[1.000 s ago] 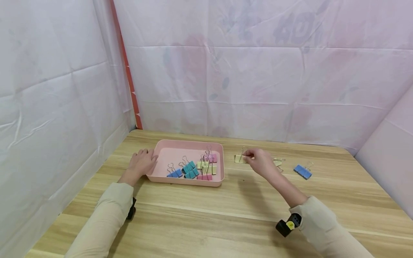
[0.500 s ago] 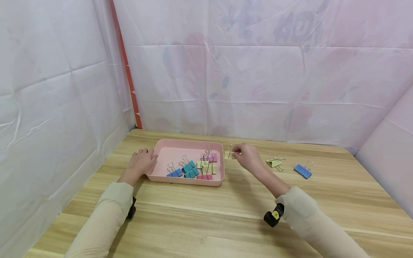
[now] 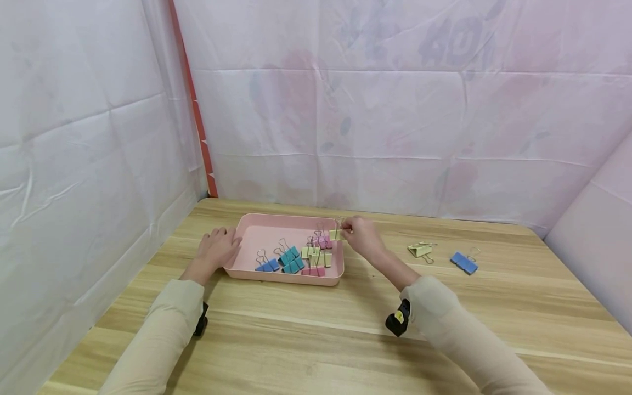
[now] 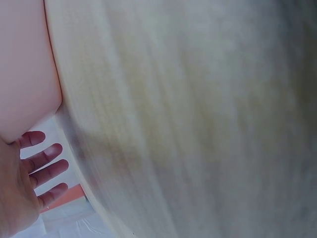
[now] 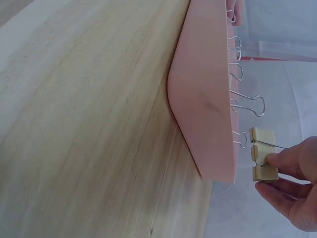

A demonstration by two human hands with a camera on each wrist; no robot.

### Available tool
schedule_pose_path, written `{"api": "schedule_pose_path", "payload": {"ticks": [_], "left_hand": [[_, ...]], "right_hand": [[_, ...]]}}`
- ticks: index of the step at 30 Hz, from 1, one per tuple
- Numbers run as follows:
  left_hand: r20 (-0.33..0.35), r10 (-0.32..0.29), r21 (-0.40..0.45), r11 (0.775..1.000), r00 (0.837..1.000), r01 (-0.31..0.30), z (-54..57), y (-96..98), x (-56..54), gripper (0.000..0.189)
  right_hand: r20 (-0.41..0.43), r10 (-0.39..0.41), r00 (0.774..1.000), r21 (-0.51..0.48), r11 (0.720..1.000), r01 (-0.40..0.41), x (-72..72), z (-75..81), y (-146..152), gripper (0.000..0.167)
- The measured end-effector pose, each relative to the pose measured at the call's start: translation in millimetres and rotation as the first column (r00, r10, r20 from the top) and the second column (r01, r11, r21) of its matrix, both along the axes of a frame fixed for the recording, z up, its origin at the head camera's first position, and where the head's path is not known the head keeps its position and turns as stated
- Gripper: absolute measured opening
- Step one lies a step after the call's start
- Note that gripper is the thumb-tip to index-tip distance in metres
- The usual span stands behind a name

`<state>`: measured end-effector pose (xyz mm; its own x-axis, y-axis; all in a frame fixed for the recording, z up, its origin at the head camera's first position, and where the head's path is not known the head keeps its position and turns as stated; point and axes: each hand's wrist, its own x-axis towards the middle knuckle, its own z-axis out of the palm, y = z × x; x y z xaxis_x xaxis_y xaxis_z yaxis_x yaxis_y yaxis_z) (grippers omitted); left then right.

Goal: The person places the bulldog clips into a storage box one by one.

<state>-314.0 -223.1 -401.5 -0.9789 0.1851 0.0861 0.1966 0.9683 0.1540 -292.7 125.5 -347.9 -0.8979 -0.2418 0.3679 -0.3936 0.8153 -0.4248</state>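
Observation:
Between thumb and fingers, my right hand (image 3: 362, 236) pinches a yellow binder clip (image 5: 266, 154) by its side, above the right rim of the pink tray (image 3: 276, 277). At the tray's left end my left hand (image 3: 215, 251) rests on the rim; in the left wrist view its fingers (image 4: 47, 171) are extended and spread. Inside the tray sit a blue binder clip (image 3: 267, 265), teal binder clips (image 3: 290, 260), yellow binder clips (image 3: 322, 259) and pink binder clips (image 3: 312, 271), grouped by colour toward the front and right.
On the wooden table (image 3: 296, 340), right of the tray, lie another yellow binder clip (image 3: 419, 250) and a blue binder clip (image 3: 463, 263). White sheeting (image 3: 385, 137) hangs behind the table and along both sides.
My right hand has carried the yellow binder clip leftward from the table to above the tray's right edge. The left hand has stayed on the tray's left rim.

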Motion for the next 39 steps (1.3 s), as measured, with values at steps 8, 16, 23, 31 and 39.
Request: {"api": "schedule_pose_path", "payload": {"ticks": [8,16,23,31,39], "left_hand": [[-0.005,0.002,-0.003,1.000,1.000,-0.002,0.7,0.6,0.0,0.046],[0.001,0.006,-0.009,1.000,1.000,-0.006,0.5,1.2,-0.2,0.046],[-0.002,0.000,-0.004,1.000,1.000,0.000,0.9,0.6,0.1,0.047],[0.002,0.004,-0.007,1.000,1.000,-0.004,1.2,0.0,-1.1,0.048],[0.012,0.009,-0.008,1.000,1.000,-0.009,1.6,0.9,-1.0,0.047]], "right_hand": [[0.050,0.044,0.998,0.019,0.999,-0.045,-7.2,-4.6,-11.1,0.005],[0.103,0.080,0.991,0.066,0.994,-0.087,-8.2,-8.1,-19.5,0.004],[0.102,0.109,0.989,0.085,0.989,-0.118,-7.0,-9.6,-22.7,0.006],[0.069,0.100,0.993,0.118,0.987,-0.108,-6.9,-10.7,-21.9,0.007],[0.103,0.067,0.992,0.100,0.992,-0.077,-7.9,-9.5,-15.2,0.009]]}}
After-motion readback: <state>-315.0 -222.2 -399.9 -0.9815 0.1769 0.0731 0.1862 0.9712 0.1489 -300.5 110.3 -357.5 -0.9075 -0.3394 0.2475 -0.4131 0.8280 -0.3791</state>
